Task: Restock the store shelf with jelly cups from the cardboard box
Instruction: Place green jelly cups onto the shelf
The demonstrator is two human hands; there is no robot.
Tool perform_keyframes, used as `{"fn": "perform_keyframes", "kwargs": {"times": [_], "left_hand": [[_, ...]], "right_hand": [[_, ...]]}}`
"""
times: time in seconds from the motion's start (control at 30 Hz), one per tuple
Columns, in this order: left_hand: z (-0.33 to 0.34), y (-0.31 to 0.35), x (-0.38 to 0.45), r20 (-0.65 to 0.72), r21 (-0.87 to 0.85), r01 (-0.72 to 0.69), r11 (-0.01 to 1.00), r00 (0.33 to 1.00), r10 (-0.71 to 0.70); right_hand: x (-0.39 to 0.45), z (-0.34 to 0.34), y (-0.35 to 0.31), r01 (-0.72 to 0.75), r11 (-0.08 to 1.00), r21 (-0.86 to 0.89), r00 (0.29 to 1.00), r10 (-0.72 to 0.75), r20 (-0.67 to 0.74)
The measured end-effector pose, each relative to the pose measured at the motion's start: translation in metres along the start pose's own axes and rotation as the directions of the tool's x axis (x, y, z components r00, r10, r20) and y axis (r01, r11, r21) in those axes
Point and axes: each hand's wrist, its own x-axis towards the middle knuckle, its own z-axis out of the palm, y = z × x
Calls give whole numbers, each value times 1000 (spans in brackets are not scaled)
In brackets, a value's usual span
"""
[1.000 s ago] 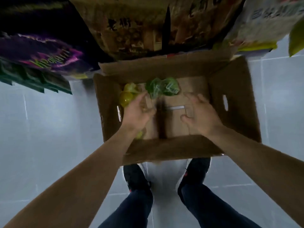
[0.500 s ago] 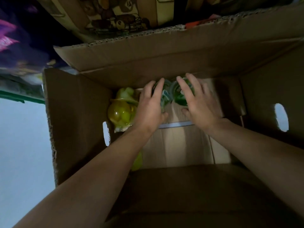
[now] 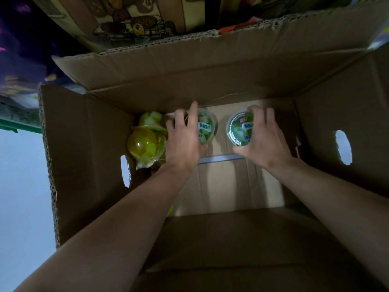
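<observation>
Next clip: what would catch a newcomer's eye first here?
Two bare hands deep in an open brown cardboard box: the left hand and the right hand each grip a green-lidded clear jelly cup. At the box's left wall lie yellow-green jelly cups.

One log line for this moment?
left hand: grips green-lidded jelly cup | right hand: grips second green-lidded cup | both inside brown cardboard box

Left hand point(image 3: 183, 142), right hand point(image 3: 264, 142): curled grip.
</observation>
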Motion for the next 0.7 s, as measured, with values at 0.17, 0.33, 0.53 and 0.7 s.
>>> {"fn": "perform_keyframes", "kwargs": {"times": [0.17, 0.33, 0.53, 0.7], "left_hand": [[0, 1, -1, 85, -7, -56, 998, 995, 57], [2, -1, 3, 99, -34, -25, 999, 995, 29], [-30, 7, -23, 141, -300, 100, 949, 988, -60], [-129, 19, -89, 209, -398, 86, 913, 978, -1]], "right_hand": [[-5, -6, -2, -30, 999, -25, 998, 31, 59], [-3, -4, -6, -76, 996, 39, 994, 73, 85], [-40, -36, -22, -124, 987, 103, 986, 111, 121], [-107, -101, -69, -164, 982, 94, 983, 154, 102]]}}
